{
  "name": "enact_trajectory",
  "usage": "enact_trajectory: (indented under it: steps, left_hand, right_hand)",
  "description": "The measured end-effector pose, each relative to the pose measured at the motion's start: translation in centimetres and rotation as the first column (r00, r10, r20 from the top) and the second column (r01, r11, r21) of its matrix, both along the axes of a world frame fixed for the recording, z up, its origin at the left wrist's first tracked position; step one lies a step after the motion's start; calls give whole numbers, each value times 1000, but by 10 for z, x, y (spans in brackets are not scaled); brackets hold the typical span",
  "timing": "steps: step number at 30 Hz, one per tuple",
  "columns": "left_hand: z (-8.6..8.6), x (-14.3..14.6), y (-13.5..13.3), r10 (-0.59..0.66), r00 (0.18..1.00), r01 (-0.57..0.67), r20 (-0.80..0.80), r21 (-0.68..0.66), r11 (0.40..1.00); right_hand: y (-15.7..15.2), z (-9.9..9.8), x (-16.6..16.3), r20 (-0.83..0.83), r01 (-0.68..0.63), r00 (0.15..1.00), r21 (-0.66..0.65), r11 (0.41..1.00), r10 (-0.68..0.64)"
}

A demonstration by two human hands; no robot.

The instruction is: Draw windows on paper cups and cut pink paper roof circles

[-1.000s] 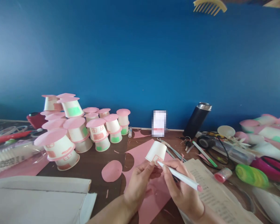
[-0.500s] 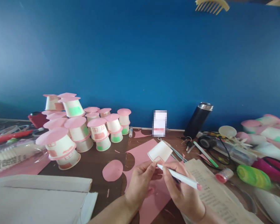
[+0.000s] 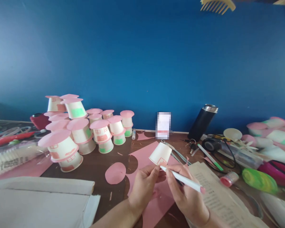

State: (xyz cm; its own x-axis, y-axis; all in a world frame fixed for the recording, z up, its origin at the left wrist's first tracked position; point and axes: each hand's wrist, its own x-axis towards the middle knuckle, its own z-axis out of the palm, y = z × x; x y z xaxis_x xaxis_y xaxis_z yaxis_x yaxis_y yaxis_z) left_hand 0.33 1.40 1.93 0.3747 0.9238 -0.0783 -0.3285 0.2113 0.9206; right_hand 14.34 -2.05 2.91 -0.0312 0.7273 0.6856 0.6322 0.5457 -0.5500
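Observation:
A white paper cup [image 3: 161, 153], tilted with its rim toward the lower left, has a pink outlined, partly coloured patch near its rim. My left hand [image 3: 144, 183] pinches the cup at its near side. In my right hand [image 3: 185, 190] is a white felt-tip pen [image 3: 184, 180] with a pink end, its tip at the cup's coloured patch. Below both hands lies a pink paper sheet [image 3: 154, 205] with round cut-outs. A pink paper disc [image 3: 115, 173] rests to the left of the sheet.
Several cup houses [image 3: 58, 144] with pink roofs are stacked at left, beside a white cardboard box [image 3: 38, 205]. A black flask [image 3: 201, 123] stands at the back. On the right are a printed paper [image 3: 218, 196], a green-ended pen [image 3: 210, 157] and a pink bag [image 3: 277, 172].
The cup has turned slightly in my left hand and its far end has shifted left, showing more of the pink patch. My right hand keeps the pen at the cup.

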Motion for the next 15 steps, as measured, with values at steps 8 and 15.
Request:
enact_trajectory:
  steps: [8, 15]
  left_hand:
    - [-3, 1, 1, 14, 1000, -13, -22, 8, 1000]
    - [1, 3, -2, 8, 1000, -9, 9, 116, 993]
  right_hand:
    - [1, -1, 1, -9, 12, 1000, -13, 1000, -12]
    - [1, -1, 0, -39, 14, 999, -26, 1000, -15]
